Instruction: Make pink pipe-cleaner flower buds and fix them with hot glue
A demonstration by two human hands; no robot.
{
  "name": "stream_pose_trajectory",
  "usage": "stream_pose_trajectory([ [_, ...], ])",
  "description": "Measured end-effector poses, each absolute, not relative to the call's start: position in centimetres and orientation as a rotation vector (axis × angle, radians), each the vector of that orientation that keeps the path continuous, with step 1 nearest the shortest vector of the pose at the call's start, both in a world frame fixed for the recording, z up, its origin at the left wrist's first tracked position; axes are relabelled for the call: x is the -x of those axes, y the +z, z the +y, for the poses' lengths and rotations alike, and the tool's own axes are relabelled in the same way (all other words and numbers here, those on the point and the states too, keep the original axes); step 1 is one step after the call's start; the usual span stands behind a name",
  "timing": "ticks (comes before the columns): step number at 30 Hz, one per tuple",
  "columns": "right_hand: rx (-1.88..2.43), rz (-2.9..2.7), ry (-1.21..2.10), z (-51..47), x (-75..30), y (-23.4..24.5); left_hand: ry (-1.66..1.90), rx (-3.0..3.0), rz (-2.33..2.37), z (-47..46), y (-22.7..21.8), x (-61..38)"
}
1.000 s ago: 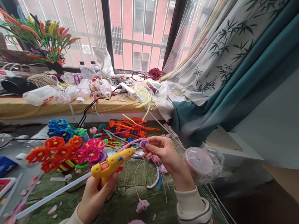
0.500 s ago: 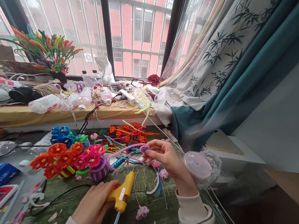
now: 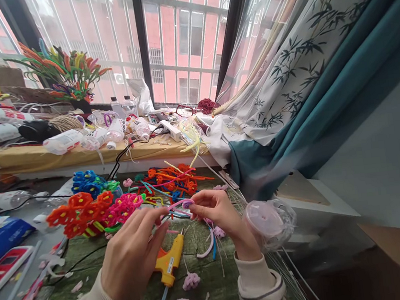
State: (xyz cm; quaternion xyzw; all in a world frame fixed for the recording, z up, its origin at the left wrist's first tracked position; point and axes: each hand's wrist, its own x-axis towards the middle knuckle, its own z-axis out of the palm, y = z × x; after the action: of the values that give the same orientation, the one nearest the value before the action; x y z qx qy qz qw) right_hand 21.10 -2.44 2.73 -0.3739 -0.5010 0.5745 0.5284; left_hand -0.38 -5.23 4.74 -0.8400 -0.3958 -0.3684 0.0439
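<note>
Bkgd: blk window frame (image 3: 142,41) w/ pink apt bldg (image 3: 186,31) beyond; bamboo-print curtain (image 3: 305,56) & teal drape (image 3: 256,167) at R; grey wall (image 3: 376,149); tan padded sill (image 3: 23,158); diffuse daylight.

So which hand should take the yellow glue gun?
Left, probably: the left hand sits just above the yellow glue gun, while the right hand pinches the pink pipe cleaner's purple coil.

left hand (image 3: 135,258) reaching, right hand (image 3: 222,214) apparently pinching
</note>
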Motion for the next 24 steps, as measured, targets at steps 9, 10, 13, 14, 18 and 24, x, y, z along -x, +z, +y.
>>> stream_pose_trajectory([
  [9, 0.882, -1.092, 1.441, -2.4, -21.7, 2.8, -1.265, 2.727, -1.265, -1.3, 5.8, -2.8],
  [10, 0.883, -1.084, 1.444, -2.4, -21.7, 2.8, -1.273, 2.749, -1.282, -1.1, 5.7, -2.8],
  [13, 0.884, -1.065, 1.453, -2.4, -21.7, 2.9, -1.338, 2.826, -1.379, -0.7, 5.3, -2.9],
  [14, 0.883, -1.065, 1.459, -2.4, -21.7, 2.9, -1.386, 2.849, -1.430, -0.6, 5.2, -2.9],
  [18, 0.876, -1.064, 1.472, -2.3, -21.4, 2.7, -1.663, 2.951, -1.609, -0.5, 4.4, -3.2],
  [24, 0.911, -1.045, 1.444, -2.1, -21.3, 2.5, -2.100, 2.978, -1.692, -0.7, 3.8, -4.0],
])
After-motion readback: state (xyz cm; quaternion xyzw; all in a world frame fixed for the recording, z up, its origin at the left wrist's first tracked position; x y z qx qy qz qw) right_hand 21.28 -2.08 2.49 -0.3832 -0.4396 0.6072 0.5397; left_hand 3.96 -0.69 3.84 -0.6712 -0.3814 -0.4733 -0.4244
